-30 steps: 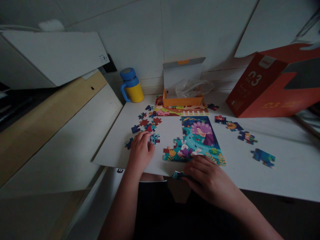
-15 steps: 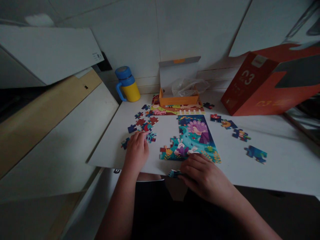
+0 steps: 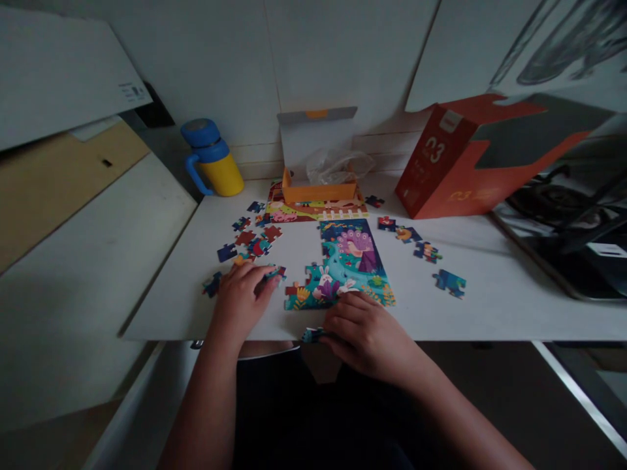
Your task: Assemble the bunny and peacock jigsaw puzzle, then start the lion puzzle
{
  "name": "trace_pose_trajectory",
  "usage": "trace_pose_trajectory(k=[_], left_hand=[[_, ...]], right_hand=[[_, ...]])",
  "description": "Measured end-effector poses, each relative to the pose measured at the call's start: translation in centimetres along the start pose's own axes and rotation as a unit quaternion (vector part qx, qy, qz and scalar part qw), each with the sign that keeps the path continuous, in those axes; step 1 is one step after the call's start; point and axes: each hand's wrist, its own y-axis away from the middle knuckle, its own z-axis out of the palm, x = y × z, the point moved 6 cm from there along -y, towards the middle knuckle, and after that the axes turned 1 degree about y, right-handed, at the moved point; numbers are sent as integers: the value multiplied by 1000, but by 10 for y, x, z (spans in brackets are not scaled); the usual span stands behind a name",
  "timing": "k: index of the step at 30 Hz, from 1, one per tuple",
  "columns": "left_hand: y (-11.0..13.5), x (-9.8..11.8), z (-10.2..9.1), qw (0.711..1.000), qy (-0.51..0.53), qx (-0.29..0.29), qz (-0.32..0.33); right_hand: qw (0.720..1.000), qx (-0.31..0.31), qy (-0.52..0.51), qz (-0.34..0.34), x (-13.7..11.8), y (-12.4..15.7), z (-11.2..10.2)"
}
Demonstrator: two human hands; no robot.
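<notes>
- The left hand (image 3: 240, 297) lies on the white desk (image 3: 490, 307), its fingers (image 3: 264, 279) stretched forward and laid on a loose puzzle piece (image 3: 277, 271) just left of the assembled puzzle section (image 3: 350, 261); the piece is pressed under the fingertips, not pinched.
- The right hand (image 3: 365, 329) sits at the near edge of the desk, its fingers curled narrow around a small dark piece (image 3: 311, 335) that pokes out to the left; only that tip of it shows.
- The assembled puzzle section lies flat in the middle of the desk, with a rabbit and a peacock in its picture and a ragged left edge where tabs stand open.
- A scatter of loose pieces (image 3: 249, 238) lies behind the left hand; 4 more pieces (image 3: 421, 251) lie well apart on the right.
- To do this well, I judge the left piece should be slid flat toward the open left edge, turned until its colours match, then pressed down lightly; forcing a tab would lift the joined rows.
- The right hand would best steady the section's near edge while the fit is tried.
- Behind stand an orange tray box (image 3: 318, 189), a yellow mug with a blue lid (image 3: 213, 160) and a red carton (image 3: 470, 160).
</notes>
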Motion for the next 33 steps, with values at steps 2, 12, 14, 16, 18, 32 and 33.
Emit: trace_pose_trajectory(k=[2,12,14,16,18,32,33], left_hand=[[1,-2,-1,1000,25,-3,-7],[2,6,-8,1000,8,14,-1],[2,9,-6,1000,-3,-4,9],[1,13,-3,999,1,-25,30],[1,17,-2,998,12,-40,50],[2,15,-6,996,56,-43,52],[3,15,-6,996,59,-41,51]], right_hand=[[1000,-1,-2,0,0,1,1],[1000,5,-3,-11,2,2,3],[1000,7,-2,-12,1,2,2],[1000,4,-3,-12,1,2,3],[1000,3,-6,-9,1,2,3],[1000,-10,-7,-1,3,2,4],[1000,-9,-7,-2,2,2,4]])
